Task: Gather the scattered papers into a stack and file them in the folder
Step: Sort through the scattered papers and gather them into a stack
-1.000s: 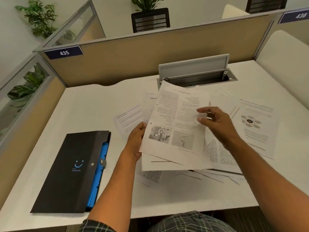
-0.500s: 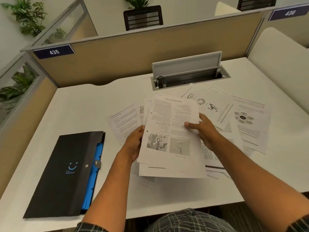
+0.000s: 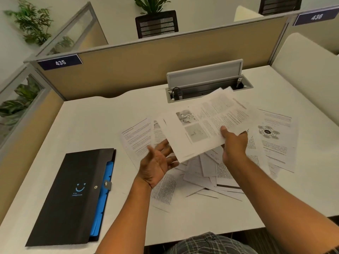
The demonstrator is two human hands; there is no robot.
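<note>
My right hand (image 3: 233, 143) pinches a small stack of printed papers (image 3: 205, 123) by its near edge, thumb on top, and holds it raised and turned sideways above the desk. My left hand (image 3: 157, 162) hovers palm-up with spread fingers just under the stack's left corner, holding nothing. More loose papers (image 3: 201, 173) lie scattered beneath both hands, one sheet with a diagram (image 3: 275, 140) to the right and one text sheet (image 3: 137, 138) to the left. The black folder (image 3: 73, 195) with blue dividers lies closed at the left front of the desk.
The white desk (image 3: 91, 125) is bounded by tan partition walls at the back and left. A grey cable hatch (image 3: 207, 83) stands open at the back, just behind the raised stack. A pale divider panel stands at the right.
My left hand has let go of the stack and opened palm-up. My right hand has taken the stack alone and rotated it sideways, shifting it to the right.
</note>
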